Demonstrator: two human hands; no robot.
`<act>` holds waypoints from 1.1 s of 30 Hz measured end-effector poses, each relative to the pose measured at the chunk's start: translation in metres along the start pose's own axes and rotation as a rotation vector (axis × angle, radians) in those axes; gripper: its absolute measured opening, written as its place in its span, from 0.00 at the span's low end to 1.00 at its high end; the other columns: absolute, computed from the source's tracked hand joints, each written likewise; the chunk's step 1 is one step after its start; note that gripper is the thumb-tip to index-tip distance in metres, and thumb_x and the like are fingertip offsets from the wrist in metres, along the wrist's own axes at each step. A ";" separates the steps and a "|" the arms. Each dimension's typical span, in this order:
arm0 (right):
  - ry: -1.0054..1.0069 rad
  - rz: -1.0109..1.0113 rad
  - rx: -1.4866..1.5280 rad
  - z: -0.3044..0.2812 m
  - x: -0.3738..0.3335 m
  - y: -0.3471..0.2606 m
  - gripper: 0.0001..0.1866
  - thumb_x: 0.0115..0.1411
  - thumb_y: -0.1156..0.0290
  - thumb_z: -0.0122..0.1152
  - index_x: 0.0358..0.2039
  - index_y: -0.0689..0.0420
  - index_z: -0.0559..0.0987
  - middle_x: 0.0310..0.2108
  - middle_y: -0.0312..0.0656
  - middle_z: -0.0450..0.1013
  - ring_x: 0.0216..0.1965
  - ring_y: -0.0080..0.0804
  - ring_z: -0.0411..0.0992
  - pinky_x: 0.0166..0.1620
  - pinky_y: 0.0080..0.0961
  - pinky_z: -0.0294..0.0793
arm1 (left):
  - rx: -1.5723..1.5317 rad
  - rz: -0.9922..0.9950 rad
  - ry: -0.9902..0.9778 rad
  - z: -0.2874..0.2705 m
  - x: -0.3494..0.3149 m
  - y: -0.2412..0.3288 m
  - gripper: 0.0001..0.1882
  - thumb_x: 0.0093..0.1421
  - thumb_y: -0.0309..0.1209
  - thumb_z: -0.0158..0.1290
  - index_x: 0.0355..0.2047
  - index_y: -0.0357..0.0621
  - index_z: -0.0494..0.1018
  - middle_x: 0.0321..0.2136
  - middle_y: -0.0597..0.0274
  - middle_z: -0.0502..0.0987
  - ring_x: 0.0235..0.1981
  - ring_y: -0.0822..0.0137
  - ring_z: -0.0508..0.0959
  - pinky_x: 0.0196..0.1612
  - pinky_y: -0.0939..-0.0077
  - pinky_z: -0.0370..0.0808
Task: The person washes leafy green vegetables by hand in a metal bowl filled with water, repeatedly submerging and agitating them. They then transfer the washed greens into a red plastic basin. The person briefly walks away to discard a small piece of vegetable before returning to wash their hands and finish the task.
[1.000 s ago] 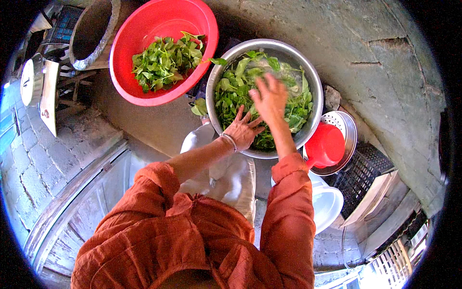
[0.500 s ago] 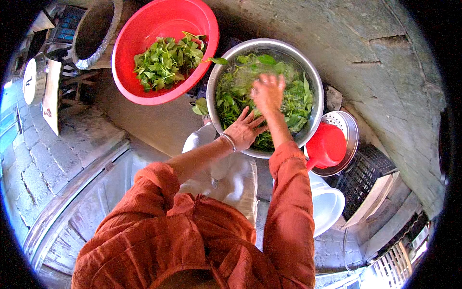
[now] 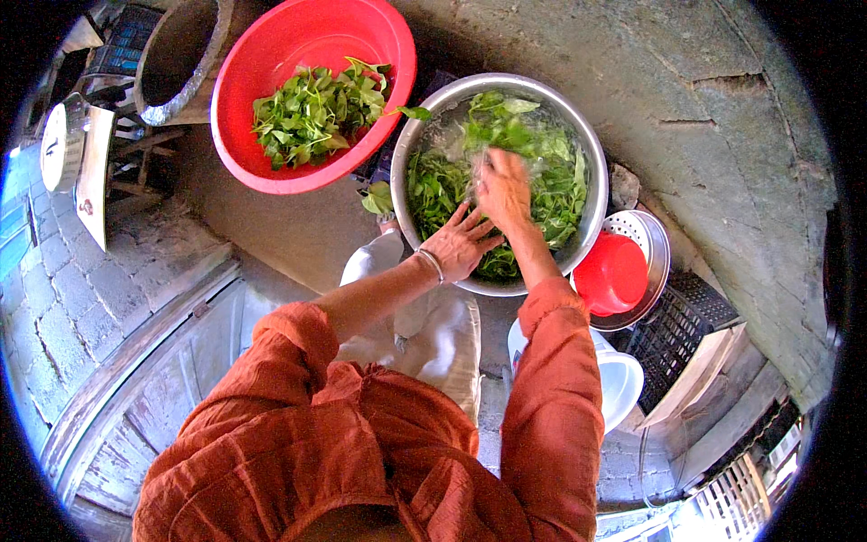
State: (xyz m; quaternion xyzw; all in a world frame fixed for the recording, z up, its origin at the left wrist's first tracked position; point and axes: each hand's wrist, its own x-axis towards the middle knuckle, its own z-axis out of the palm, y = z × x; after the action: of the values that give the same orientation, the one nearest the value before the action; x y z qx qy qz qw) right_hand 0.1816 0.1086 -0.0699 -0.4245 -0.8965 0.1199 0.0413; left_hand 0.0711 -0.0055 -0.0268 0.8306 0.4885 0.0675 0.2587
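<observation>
A round metal basin (image 3: 591, 226) holds water and many loose leafy greens (image 3: 555, 203). Over its middle, my right hand (image 3: 506, 191) is closed on a bunch of leafy greens (image 3: 498, 128), slightly smeared by motion, with splashing water around it. My left hand (image 3: 458, 244), wearing a bracelet at the wrist, lies across the basin's near-left rim. Its fingers are spread over the greens' edge and hold nothing. Left of the basin, a red plastic basin (image 3: 262, 54) contains a heap of picked greens (image 3: 316, 117).
To the right of the metal basin, a red scoop (image 3: 612, 275) rests on a perforated metal colander (image 3: 637, 226). Below it stand a white plastic tub (image 3: 623, 388) and a black crate (image 3: 691, 330). A rough concrete wall (image 3: 668, 72) rises behind. A stone vessel (image 3: 181, 63) stands far left.
My right hand has drawn slightly toward me, and a bunch of greens now shows beyond its fingers. The water is splashing more. My left hand has stayed at the rim.
</observation>
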 end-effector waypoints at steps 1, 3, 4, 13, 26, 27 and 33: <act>-0.005 0.011 0.027 -0.004 0.003 0.002 0.15 0.50 0.60 0.61 0.39 0.46 0.78 0.49 0.39 0.65 0.48 0.40 0.61 0.48 0.41 0.62 | 0.001 -0.011 -0.011 0.001 -0.001 -0.002 0.26 0.50 0.33 0.51 0.53 0.58 0.67 0.57 0.61 0.62 0.58 0.54 0.61 0.63 0.50 0.51; -0.020 0.043 0.069 -0.021 0.007 0.007 0.15 0.51 0.58 0.59 0.39 0.47 0.78 0.47 0.39 0.66 0.48 0.40 0.62 0.47 0.38 0.62 | 0.008 -0.019 0.014 0.000 -0.002 -0.002 0.26 0.50 0.33 0.51 0.53 0.58 0.67 0.57 0.61 0.63 0.58 0.54 0.60 0.63 0.50 0.51; 0.078 0.214 0.088 -0.022 0.012 0.009 0.15 0.52 0.56 0.58 0.39 0.47 0.78 0.47 0.38 0.66 0.48 0.41 0.61 0.47 0.41 0.62 | 0.011 -0.018 0.028 -0.001 -0.002 -0.002 0.26 0.50 0.33 0.51 0.53 0.58 0.67 0.56 0.61 0.63 0.58 0.54 0.60 0.63 0.50 0.51; 0.042 0.199 0.068 -0.022 0.011 0.003 0.17 0.55 0.54 0.55 0.41 0.48 0.77 0.48 0.42 0.66 0.51 0.45 0.60 0.51 0.44 0.57 | 0.025 -0.022 0.008 0.001 -0.002 -0.002 0.28 0.48 0.33 0.53 0.53 0.59 0.67 0.56 0.61 0.64 0.58 0.54 0.60 0.63 0.50 0.52; -0.047 0.164 0.192 -0.028 0.016 -0.019 0.09 0.47 0.58 0.62 0.23 0.49 0.81 0.31 0.37 0.67 0.36 0.41 0.66 0.41 0.42 0.62 | 0.012 -0.017 0.010 -0.002 -0.001 -0.001 0.26 0.48 0.34 0.52 0.51 0.55 0.69 0.54 0.60 0.66 0.57 0.54 0.62 0.63 0.50 0.51; 0.050 0.176 0.146 -0.035 0.024 -0.028 0.10 0.47 0.57 0.62 0.22 0.49 0.80 0.31 0.37 0.67 0.36 0.40 0.66 0.41 0.41 0.62 | 0.009 -0.013 0.019 -0.002 -0.001 -0.003 0.25 0.49 0.34 0.51 0.50 0.54 0.69 0.54 0.59 0.66 0.57 0.54 0.62 0.63 0.50 0.50; 0.318 0.194 0.487 -0.045 0.074 -0.077 0.16 0.48 0.65 0.64 0.39 0.52 0.77 0.33 0.40 0.68 0.36 0.41 0.69 0.40 0.36 0.67 | -0.079 -0.015 0.049 0.003 0.000 -0.001 0.25 0.52 0.35 0.45 0.52 0.46 0.67 0.54 0.55 0.65 0.59 0.56 0.60 0.64 0.53 0.48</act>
State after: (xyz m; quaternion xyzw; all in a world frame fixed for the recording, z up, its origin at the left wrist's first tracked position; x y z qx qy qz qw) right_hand 0.0851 0.1265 -0.0090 -0.4991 -0.7790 0.2665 0.2701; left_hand 0.0715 -0.0063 -0.0299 0.8141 0.4978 0.1050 0.2800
